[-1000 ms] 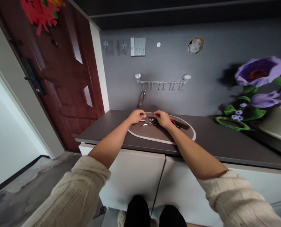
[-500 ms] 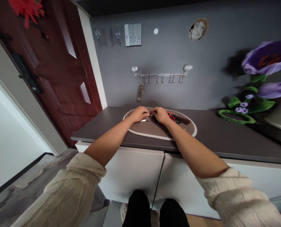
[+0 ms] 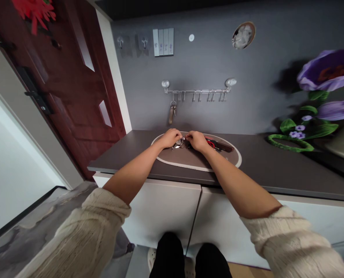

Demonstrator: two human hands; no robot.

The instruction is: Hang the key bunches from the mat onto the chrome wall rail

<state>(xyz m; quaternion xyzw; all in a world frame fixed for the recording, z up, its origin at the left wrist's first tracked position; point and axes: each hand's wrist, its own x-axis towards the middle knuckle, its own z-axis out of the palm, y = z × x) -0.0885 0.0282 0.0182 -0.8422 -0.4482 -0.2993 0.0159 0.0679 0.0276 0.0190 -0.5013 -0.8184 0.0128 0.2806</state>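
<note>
Both my hands are over an oval brown mat (image 3: 195, 162) with a pale rim on the dark counter. My left hand (image 3: 171, 138) and my right hand (image 3: 197, 140) are curled, fingertips pinched together on a small bunch of silver keys (image 3: 179, 143) between them. To the right of my right hand lie more keys with a red tag (image 3: 210, 143) and a dark brown fob (image 3: 224, 146). On the wall behind, a chrome hook rail (image 3: 197, 91) carries one key bunch with a tan fob (image 3: 171, 112) on its left hook.
A dark red door (image 3: 59, 81) stands at the left. White cabinet doors (image 3: 160, 216) sit under the counter (image 3: 276, 170). Purple artificial flowers (image 3: 325, 77) and a green ring (image 3: 290, 143) occupy the counter's right side. Light switches (image 3: 163, 42) are on the grey wall.
My hands have drawn closer together over the mat and now meet on the silver keys. The camera has tilted slightly, so the wall items appear higher.
</note>
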